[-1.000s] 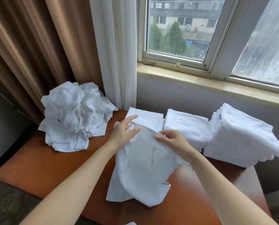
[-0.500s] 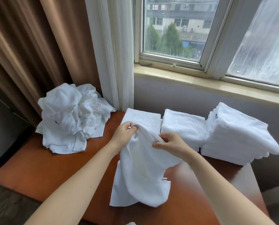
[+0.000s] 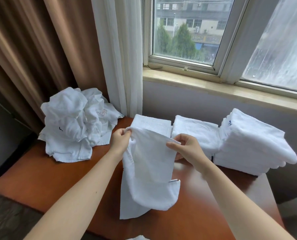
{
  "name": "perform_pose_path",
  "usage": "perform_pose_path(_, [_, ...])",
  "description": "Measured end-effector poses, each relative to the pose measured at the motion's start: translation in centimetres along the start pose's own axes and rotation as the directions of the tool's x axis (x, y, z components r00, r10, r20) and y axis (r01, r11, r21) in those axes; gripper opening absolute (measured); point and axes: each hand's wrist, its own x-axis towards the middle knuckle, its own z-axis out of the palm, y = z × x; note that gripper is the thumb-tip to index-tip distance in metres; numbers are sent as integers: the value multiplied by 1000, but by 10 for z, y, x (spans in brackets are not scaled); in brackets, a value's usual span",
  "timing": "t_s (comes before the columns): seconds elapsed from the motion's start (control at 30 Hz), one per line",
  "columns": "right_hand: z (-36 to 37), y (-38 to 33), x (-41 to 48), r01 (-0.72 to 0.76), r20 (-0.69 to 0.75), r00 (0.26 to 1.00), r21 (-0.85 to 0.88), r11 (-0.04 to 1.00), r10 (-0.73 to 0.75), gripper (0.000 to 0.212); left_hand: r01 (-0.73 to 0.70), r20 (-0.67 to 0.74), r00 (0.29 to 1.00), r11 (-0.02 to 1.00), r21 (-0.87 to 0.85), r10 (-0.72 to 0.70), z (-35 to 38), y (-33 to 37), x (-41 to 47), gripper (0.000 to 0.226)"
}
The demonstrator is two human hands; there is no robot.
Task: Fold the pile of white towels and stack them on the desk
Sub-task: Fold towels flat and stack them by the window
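one towel (image 3: 151, 172) btwn l hand (image 3: 120, 142), r hand (image 3: 189, 150)

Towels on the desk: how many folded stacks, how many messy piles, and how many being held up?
Folded stacks: 3
Messy pile: 1
Held towel: 1
Total: 5

The towel (image 3: 149, 170) at the frame's centre is white, matt, nubbly terry cloth, like the crumpled pile (image 3: 71, 125) at left and the folded stacks (image 3: 251, 144) at right, all on a smooth, glossy reddish wood bench (image 3: 57, 184), with a faintly sheened brown curtain (image 3: 32, 49) upper left.
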Motion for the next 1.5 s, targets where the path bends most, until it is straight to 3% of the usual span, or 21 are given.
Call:
perform_pose_path(0.17, [7, -29, -5, 140, 78, 986, 97, 985, -148, 19, -55, 94, 994, 996, -74, 62, -2, 18, -3, 26])
perform_pose_path(0.27, [11, -53, -7, 219, 116, 967, 90, 972, -229, 5, -113, 136, 983, 988, -107, 127, -6, 35, -6, 39])
perform_pose_path(0.4, [14, -84, -10, 288, 199, 936, 47, 956, -292, 2, -220, 194, 954, 973, -75, 231, -14, 60, -10, 38])
perform_pose_path(0.63, [21, -123, -6, 351, 343, 890, -97, 931, -300, 30, -250, 326, 906, 963, -98, 268, -24, 92, -15, 38])
perform_pose_path(0.77, [23, -139, -6, 447, 253, 879, -144, 883, -404, 3, -113, 401, 891, 960, -254, 211, -34, 112, -18, 38])
perform_pose_path(0.97, [21, -167, -4, 592, 156, 804, -123, 797, -573, 8, 43, 554, 807, 916, -399, 204, -52, 144, -27, 38])
perform_pose_path(1.3, [26, -188, -3, 533, 89, 839, 70, 843, -537, 8, -225, 397, 829, 885, -408, 394, -53, 168, -42, 29])
perform_pose_path(1.5, [27, -196, -1, 527, 67, 845, 68, 847, -531, 15, -297, 387, 808, 874, -385, 445, -56, 171, -42, 19])
